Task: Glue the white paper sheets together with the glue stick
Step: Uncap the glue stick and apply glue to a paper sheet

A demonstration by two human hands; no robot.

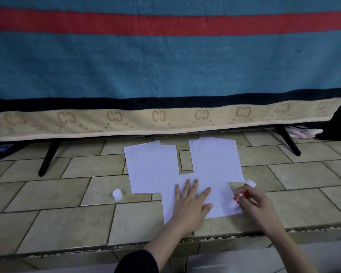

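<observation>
A white paper sheet (220,194) lies on the tiled surface nearest me. My left hand (191,201) presses flat on it with fingers spread. My right hand (254,203) grips a red and white glue stick (242,195), tilted, with its tip down on the sheet's right edge. Two more piles of white sheets lie behind: one at the left (152,166), one at the right (218,156). The glue stick's white cap (117,194) stands on the tiles to the left of the sheets.
The tiled ledge (67,203) ends in a chipped front edge (215,238) close to me. Behind the papers hangs a blue and red striped blanket (165,66) over a frame with black legs (47,158) (289,140).
</observation>
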